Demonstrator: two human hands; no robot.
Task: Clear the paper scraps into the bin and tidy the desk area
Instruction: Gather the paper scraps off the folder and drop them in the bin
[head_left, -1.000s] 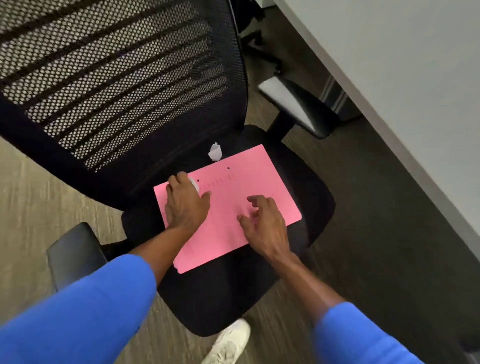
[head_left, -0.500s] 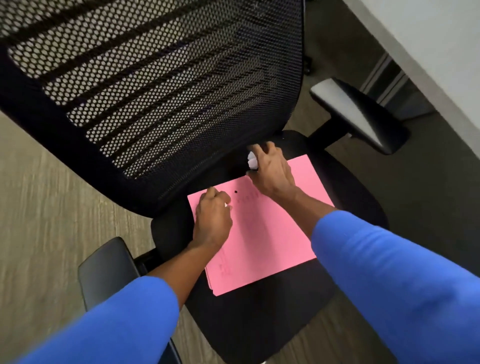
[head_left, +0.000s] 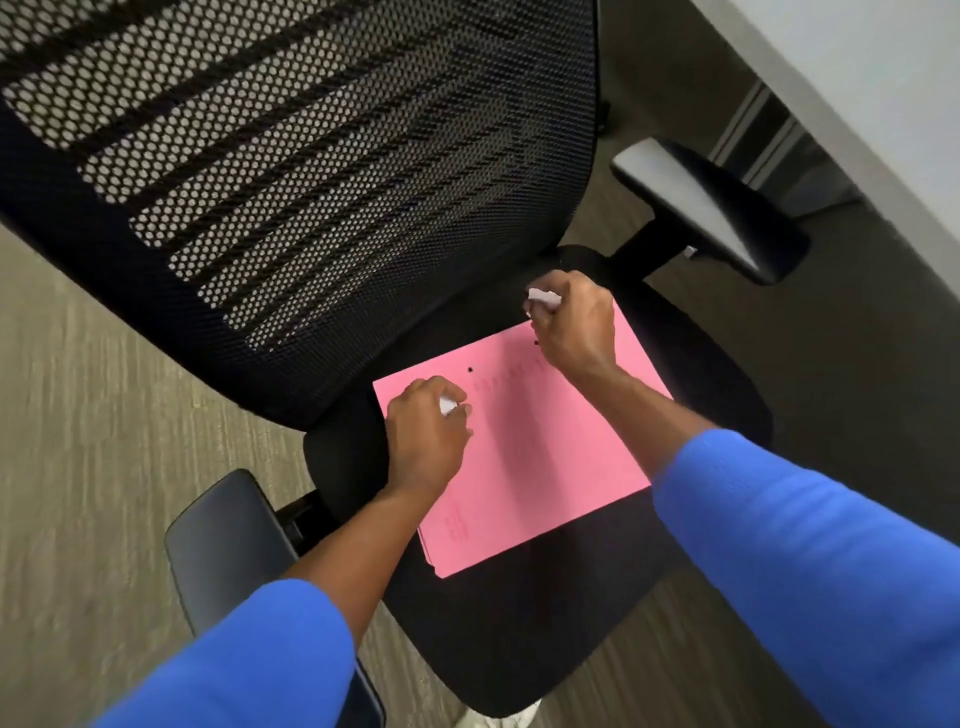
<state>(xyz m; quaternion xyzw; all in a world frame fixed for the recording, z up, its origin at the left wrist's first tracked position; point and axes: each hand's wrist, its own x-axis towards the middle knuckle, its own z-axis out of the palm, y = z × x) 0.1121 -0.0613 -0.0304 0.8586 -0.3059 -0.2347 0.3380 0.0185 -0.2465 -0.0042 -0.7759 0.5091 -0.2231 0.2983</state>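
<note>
A pink folder lies flat on the black seat of an office chair. My left hand rests on the folder's near-left corner, its fingers closed around a small white paper scrap. My right hand is at the folder's far edge, near the chair back, and pinches a crumpled white paper scrap. No bin is in view.
The chair's mesh back rises at the far left. Its armrests stick out at the right and near left. A grey desk edge crosses the top right. Carpet floor surrounds the chair, and a white shoe shows below the seat.
My right hand moved from the folder's near side to its far edge and closed on the white scrap that lay there. My left hand stayed closed on its scrap.
</note>
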